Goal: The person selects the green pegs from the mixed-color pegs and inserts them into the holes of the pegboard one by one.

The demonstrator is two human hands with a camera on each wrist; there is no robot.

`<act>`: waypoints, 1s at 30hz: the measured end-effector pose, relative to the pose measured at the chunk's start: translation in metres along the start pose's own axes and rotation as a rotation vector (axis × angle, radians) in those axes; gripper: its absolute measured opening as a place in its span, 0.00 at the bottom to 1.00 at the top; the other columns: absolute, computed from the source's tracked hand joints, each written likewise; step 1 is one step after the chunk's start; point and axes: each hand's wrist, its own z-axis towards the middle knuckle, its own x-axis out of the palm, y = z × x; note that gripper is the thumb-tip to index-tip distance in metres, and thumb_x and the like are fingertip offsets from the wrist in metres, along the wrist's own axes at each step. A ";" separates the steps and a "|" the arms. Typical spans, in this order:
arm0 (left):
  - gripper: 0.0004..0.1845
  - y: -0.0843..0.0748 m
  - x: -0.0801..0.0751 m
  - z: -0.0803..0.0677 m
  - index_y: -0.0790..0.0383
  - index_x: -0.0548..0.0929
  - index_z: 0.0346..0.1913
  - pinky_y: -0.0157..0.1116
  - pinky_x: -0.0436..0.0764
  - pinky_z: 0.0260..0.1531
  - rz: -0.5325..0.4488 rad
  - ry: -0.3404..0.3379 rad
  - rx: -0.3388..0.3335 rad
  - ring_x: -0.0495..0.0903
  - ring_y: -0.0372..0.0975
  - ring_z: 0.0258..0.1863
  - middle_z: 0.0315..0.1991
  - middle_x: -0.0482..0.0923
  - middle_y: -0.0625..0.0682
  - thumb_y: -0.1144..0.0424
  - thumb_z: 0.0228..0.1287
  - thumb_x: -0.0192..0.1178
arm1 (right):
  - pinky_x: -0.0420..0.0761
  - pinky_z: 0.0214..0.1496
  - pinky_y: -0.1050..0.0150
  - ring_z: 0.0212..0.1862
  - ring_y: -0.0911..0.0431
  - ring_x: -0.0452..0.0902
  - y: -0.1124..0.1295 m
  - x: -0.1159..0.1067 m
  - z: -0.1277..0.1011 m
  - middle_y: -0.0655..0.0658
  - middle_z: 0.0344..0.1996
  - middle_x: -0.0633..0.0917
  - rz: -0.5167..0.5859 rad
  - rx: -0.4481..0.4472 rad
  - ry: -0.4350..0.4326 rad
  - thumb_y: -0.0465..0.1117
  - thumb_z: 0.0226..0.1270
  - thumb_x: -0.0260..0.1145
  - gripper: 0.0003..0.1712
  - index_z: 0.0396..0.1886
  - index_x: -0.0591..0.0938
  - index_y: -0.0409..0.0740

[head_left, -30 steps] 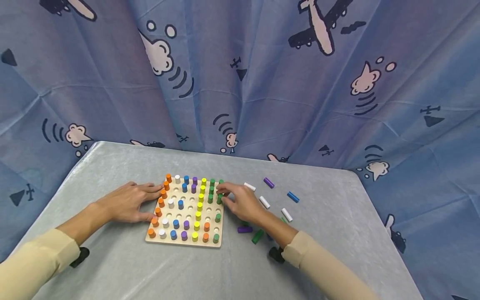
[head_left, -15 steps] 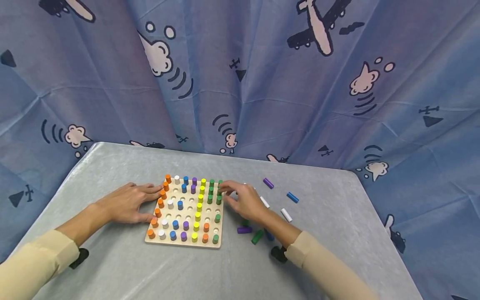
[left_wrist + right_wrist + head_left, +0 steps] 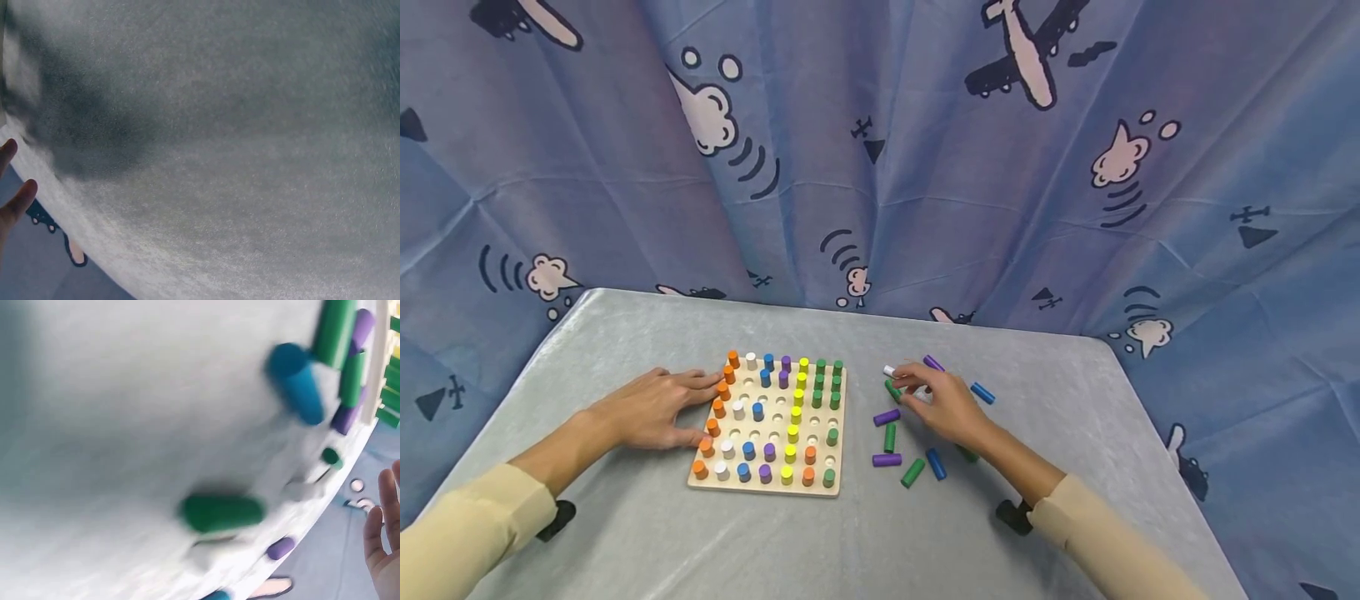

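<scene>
A light wooden pegboard [image 3: 760, 490] bears upright pegs in orange, white, blue, purple, yellow and green, with bare holes among them. My left hand [image 3: 651, 408] rests along its left edge, fingers and thumb extended. Only two digits of it, a fingertip [image 3: 24, 195] among them, show in the left wrist view. Right of the board, my right hand [image 3: 943, 400] hovers over loose pegs, fingers loosely bent and holding nothing visible. Near its fingertips lie a white peg [image 3: 888, 370] and a green peg [image 3: 891, 389]. The hand covers part of the loose pegs.
More pegs lie loose on the grey-covered table [image 3: 625, 533]: purple [image 3: 887, 417], green [image 3: 913, 473] and blue ones [image 3: 936, 464], plus a farther blue peg [image 3: 982, 392]. Behind the table hangs a blue curtain [image 3: 880, 167] with airplane prints.
My right hand has left the board's upper right corner and moved right, over the loose pegs. Green pegs stand where it was. My left hand stays at the left edge.
</scene>
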 end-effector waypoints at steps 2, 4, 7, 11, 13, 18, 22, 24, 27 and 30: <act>0.46 0.001 0.001 -0.001 0.65 0.77 0.66 0.61 0.72 0.54 0.002 0.002 -0.001 0.71 0.58 0.66 0.69 0.70 0.58 0.27 0.61 0.54 | 0.79 0.46 0.46 0.42 0.53 0.84 -0.006 -0.005 -0.009 0.45 0.43 0.89 -0.015 0.005 0.001 0.30 0.63 0.70 0.20 0.55 0.82 0.40; 0.46 0.001 0.001 -0.001 0.64 0.77 0.66 0.61 0.72 0.54 0.002 0.007 -0.004 0.71 0.58 0.66 0.69 0.70 0.58 0.27 0.61 0.54 | 0.80 0.46 0.46 0.41 0.53 0.84 -0.012 -0.009 -0.018 0.45 0.43 0.89 -0.033 0.010 -0.005 0.30 0.62 0.71 0.20 0.54 0.82 0.39; 0.46 0.001 0.003 -0.001 0.64 0.77 0.66 0.60 0.72 0.54 0.000 0.013 -0.015 0.70 0.57 0.67 0.69 0.70 0.57 0.27 0.61 0.54 | 0.80 0.46 0.46 0.40 0.54 0.84 -0.021 -0.014 -0.031 0.46 0.43 0.89 -0.049 0.005 -0.020 0.30 0.61 0.72 0.21 0.55 0.82 0.38; 0.46 0.001 0.004 -0.001 0.65 0.77 0.65 0.61 0.72 0.54 -0.002 0.003 -0.007 0.71 0.58 0.66 0.69 0.71 0.58 0.27 0.61 0.55 | 0.81 0.44 0.48 0.37 0.58 0.84 -0.033 -0.019 -0.047 0.46 0.41 0.90 -0.072 -0.003 -0.027 0.31 0.59 0.74 0.22 0.54 0.83 0.38; 0.46 0.001 0.004 -0.002 0.65 0.77 0.66 0.61 0.72 0.54 -0.002 0.001 -0.009 0.71 0.58 0.66 0.69 0.70 0.58 0.28 0.61 0.55 | 0.81 0.43 0.49 0.37 0.58 0.84 -0.039 -0.021 -0.054 0.46 0.40 0.90 -0.075 -0.009 -0.024 0.31 0.58 0.74 0.22 0.53 0.83 0.38; 0.46 0.000 0.003 -0.001 0.65 0.76 0.66 0.61 0.71 0.55 -0.001 0.013 -0.016 0.70 0.58 0.67 0.70 0.69 0.58 0.27 0.61 0.54 | 0.82 0.42 0.49 0.37 0.55 0.84 -0.051 -0.026 -0.073 0.48 0.38 0.90 -0.103 -0.002 -0.019 0.32 0.57 0.76 0.22 0.52 0.83 0.37; 0.47 -0.001 0.002 0.000 0.65 0.76 0.66 0.61 0.71 0.55 -0.001 0.018 -0.014 0.70 0.58 0.67 0.70 0.70 0.58 0.27 0.61 0.54 | 0.82 0.45 0.48 0.39 0.56 0.85 -0.058 -0.030 -0.086 0.51 0.37 0.90 -0.130 0.037 -0.026 0.34 0.55 0.77 0.22 0.51 0.84 0.39; 0.46 -0.001 0.001 -0.001 0.65 0.76 0.66 0.61 0.72 0.54 -0.001 0.012 -0.012 0.70 0.58 0.66 0.70 0.70 0.58 0.27 0.61 0.54 | 0.82 0.45 0.48 0.40 0.56 0.86 -0.060 -0.033 -0.091 0.51 0.37 0.90 -0.131 0.047 -0.029 0.35 0.54 0.78 0.22 0.50 0.84 0.40; 0.46 -0.001 0.000 -0.001 0.65 0.76 0.67 0.61 0.72 0.53 0.007 0.000 0.001 0.71 0.58 0.66 0.69 0.70 0.58 0.28 0.62 0.55 | 0.82 0.44 0.49 0.39 0.57 0.86 -0.064 -0.034 -0.096 0.53 0.36 0.90 -0.136 0.044 -0.022 0.36 0.54 0.78 0.21 0.49 0.85 0.41; 0.45 -0.001 -0.001 -0.001 0.65 0.75 0.67 0.61 0.72 0.54 0.007 0.000 0.007 0.71 0.58 0.66 0.70 0.70 0.58 0.30 0.63 0.55 | 0.82 0.44 0.50 0.39 0.58 0.86 -0.066 -0.034 -0.100 0.54 0.35 0.90 -0.139 0.045 -0.011 0.37 0.54 0.79 0.21 0.48 0.85 0.41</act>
